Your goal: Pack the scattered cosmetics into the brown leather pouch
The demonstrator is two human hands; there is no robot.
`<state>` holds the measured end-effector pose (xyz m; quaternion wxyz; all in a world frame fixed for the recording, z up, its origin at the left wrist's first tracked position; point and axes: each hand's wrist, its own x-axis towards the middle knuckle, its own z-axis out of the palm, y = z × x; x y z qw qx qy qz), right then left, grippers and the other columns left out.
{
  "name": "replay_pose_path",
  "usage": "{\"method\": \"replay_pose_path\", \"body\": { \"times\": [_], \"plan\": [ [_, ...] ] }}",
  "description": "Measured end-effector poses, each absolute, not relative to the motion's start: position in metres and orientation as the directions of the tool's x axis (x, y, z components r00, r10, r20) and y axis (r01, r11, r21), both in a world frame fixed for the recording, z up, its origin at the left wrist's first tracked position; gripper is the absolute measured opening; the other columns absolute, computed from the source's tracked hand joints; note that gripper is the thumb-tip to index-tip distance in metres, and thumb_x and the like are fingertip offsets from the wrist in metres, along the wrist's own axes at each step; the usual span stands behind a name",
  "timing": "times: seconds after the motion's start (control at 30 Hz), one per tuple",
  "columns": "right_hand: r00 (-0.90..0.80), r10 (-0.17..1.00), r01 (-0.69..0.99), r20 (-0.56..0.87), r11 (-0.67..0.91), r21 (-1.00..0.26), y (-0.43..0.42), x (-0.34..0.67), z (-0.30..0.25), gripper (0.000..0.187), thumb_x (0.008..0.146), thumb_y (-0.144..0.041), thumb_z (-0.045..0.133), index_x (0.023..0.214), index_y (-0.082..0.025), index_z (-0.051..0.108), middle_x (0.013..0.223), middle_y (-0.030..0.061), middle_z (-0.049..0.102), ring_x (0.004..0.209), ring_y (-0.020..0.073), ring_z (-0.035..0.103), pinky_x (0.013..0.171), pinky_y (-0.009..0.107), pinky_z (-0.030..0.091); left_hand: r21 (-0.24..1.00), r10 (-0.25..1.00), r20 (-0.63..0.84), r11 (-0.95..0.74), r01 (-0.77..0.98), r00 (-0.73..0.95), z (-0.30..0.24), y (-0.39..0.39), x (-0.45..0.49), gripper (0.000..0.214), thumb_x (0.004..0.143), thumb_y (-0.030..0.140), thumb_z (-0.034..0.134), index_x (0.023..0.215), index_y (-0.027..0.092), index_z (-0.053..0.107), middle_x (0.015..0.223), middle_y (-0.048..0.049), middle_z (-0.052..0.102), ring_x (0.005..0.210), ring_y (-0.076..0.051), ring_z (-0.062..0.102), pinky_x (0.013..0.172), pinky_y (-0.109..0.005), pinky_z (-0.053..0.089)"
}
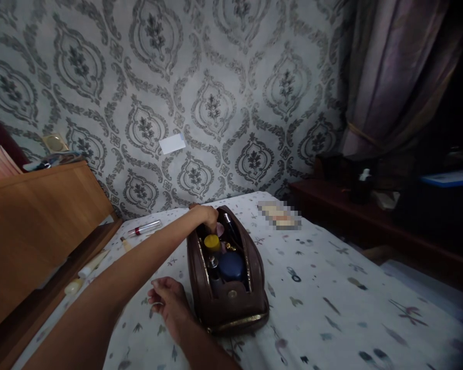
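Observation:
A brown leather toiletry bag [231,308] lies unzipped on the bed. Inside it I see a yellow-capped bottle [212,242], a dark blue round jar [231,265] and other small items. My left hand [207,216] reaches over the bag's far end, its fingers bunched and dipped inside, closed on something I cannot make out. My right hand [168,304] rests on the sheet against the bag's near left side, fingers loosely curled with nothing visible in them.
The white patterned bedsheet [332,288] covers the bed. A clear tube with a red band [144,227] and cream tubes [92,263] lie at the bed's left edge by a wooden cabinet [38,226]. A dark bench [370,221] and curtain stand to the right.

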<state>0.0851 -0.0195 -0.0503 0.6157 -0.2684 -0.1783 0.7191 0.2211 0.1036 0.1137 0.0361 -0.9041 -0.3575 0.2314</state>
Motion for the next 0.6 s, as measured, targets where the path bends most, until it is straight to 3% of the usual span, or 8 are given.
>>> {"method": "replay_pose_path", "body": {
  "times": [0.23,0.47,0.6],
  "plan": [
    [-0.106,0.979,-0.782,-0.174,-0.190,-0.593,-0.0194,0.0856,-0.0510,0.052,0.047,-0.050,0.086,0.074,-0.015,0.059,0.062,0.0008,0.062,0.054,0.0088,0.054,0.050,0.019,0.034,-0.296,0.661,-0.400,-0.749,0.593,0.635,0.1124,0.1032,0.2226,0.047,0.050,0.036,0.082,0.091,0.015,0.075,0.089,-0.0089,0.074,0.090,-0.024,0.066,0.080,-0.026,0.052],
    [-0.107,0.980,-0.789,-0.167,-0.186,-0.586,-0.0197,0.0857,-0.0492,0.053,0.046,-0.051,0.086,0.075,-0.014,0.059,0.063,0.0011,0.063,0.053,0.0086,0.054,0.050,0.019,0.034,-0.324,0.614,-0.404,-0.789,0.521,0.678,0.1121,0.0972,0.2202,0.032,0.066,0.030,0.072,0.091,0.011,0.076,0.101,-0.0134,0.073,0.094,-0.026,0.065,0.083,-0.028,0.051],
    [-0.099,0.978,-0.785,-0.181,-0.189,-0.590,-0.0196,0.0859,-0.0484,0.056,0.044,-0.052,0.086,0.075,-0.014,0.059,0.061,0.0009,0.063,0.052,0.0084,0.054,0.050,0.019,0.034,-0.338,0.619,-0.413,-0.786,0.518,0.669,0.1110,0.0961,0.2222,0.026,0.062,0.024,0.074,0.084,0.012,0.076,0.092,-0.0127,0.074,0.089,-0.026,0.065,0.079,-0.027,0.051]
  ]
}}
